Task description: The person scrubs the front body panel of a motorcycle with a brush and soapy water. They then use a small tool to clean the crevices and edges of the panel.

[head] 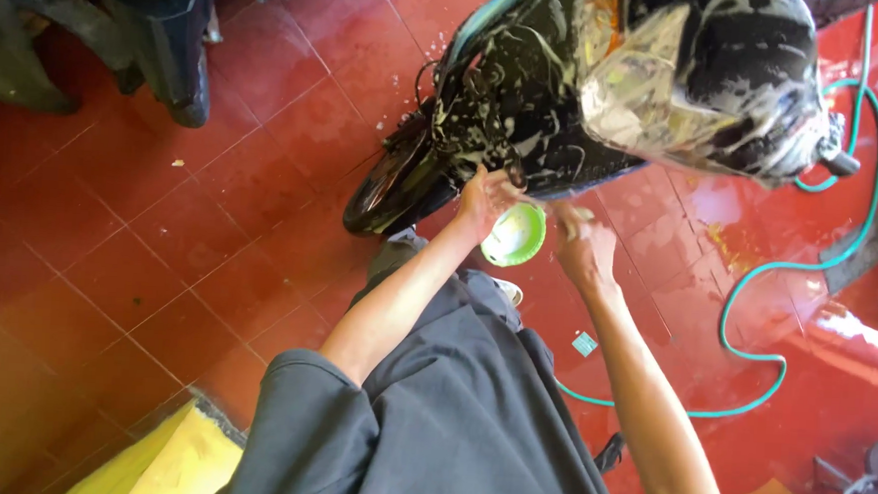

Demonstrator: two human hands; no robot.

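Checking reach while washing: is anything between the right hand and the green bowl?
Nothing visible. The right hand hangs just right of the green bowl, which the left hand holds at its rim; only wet red floor tiles show between them.

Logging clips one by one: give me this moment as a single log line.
left hand: holds green bowl | right hand: holds soapy sponge | beside: foam-covered motorcycle | floor: green hose, red tiles
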